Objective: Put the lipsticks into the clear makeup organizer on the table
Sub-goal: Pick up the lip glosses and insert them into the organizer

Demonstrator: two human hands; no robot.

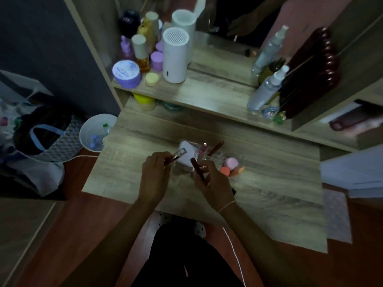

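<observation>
Over the table point(269, 183), left hand point(154, 172) grasping a lipstick point(176, 155), right hand point(211, 181) another point(196, 169), organizer point(217, 157) just beyond.

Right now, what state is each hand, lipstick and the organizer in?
left hand: closed on a lipstick with a silvery end
right hand: closed on a dark red lipstick, raised above the table
clear organizer: on the table, two lipsticks standing tilted in it
pink puff: beside the organizer, exact contact unclear

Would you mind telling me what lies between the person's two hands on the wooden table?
In the head view, a white squarish compact sits between the left hand and right hand.
</observation>
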